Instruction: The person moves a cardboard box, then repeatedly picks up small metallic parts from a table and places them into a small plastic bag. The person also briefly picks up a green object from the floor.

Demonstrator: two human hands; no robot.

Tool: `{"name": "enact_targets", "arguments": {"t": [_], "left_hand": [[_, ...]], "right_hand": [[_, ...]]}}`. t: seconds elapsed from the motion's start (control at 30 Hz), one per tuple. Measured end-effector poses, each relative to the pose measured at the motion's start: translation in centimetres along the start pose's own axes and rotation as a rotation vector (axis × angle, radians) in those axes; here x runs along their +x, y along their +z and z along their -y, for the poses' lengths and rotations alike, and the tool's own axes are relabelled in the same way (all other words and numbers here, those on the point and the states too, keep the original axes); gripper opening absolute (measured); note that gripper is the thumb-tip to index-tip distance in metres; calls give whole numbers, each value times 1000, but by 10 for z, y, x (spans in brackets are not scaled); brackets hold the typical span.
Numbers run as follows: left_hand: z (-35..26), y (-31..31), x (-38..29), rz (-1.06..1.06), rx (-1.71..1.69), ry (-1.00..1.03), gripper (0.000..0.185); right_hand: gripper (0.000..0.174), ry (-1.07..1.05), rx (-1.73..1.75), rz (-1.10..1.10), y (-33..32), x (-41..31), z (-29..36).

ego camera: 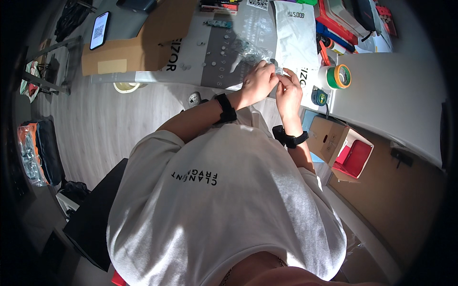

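A clear plastic bag (254, 52) with several small pale pieces in it lies on the printed desk mat (189, 77). My left hand (260, 80) pinches the gathered end of the bag. Close beside it, my right hand (290, 89) has its fingertips on the same end, where the fingers partly hide the plastic. Loose small round discs (213, 64) are scattered on the mat left of the bag. A white plastic mailer (296, 35) that bears writing lies just beyond my right hand.
Flattened cardboard (143, 53) carries a phone (100, 30) at left. Tape rolls (338, 76) stand right of my hands, near a small dark-green device (319, 97). Books (336, 21) are piled at back right. An open carton (340, 143) sits below the desk.
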State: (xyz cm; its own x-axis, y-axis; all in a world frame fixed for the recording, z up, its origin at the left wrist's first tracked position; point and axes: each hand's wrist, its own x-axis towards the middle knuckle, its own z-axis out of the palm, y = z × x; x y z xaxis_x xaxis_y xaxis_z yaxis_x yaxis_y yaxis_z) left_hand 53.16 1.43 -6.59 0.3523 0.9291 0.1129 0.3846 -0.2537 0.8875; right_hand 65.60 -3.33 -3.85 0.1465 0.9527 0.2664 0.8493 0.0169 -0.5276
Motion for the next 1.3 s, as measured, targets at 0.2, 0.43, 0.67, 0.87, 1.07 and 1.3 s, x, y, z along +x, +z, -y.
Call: {"name": "enact_targets", "arguments": {"t": [0.2, 0.43, 0.67, 0.87, 1.07, 1.3], "left_hand": [[4, 5, -2, -85, 22, 228, 13], [29, -12, 22, 151, -627, -410, 32], [24, -25, 16, 139, -772, -451, 19], [27, -20, 18, 190, -878, -560, 17], [34, -13, 24, 211, -940, -543, 17], [20, -10, 40, 169, -814, -482, 16]], "right_hand": [[21, 656, 908, 338, 10, 3, -31], [28, 741, 1658, 289, 10, 2, -56], [22, 684, 1270, 198, 8, 4, -51], [22, 718, 1044, 78, 6, 5, -38], [26, 823, 1246, 202, -5, 6, -43], [17, 867, 1299, 137, -10, 12, -55]]}}
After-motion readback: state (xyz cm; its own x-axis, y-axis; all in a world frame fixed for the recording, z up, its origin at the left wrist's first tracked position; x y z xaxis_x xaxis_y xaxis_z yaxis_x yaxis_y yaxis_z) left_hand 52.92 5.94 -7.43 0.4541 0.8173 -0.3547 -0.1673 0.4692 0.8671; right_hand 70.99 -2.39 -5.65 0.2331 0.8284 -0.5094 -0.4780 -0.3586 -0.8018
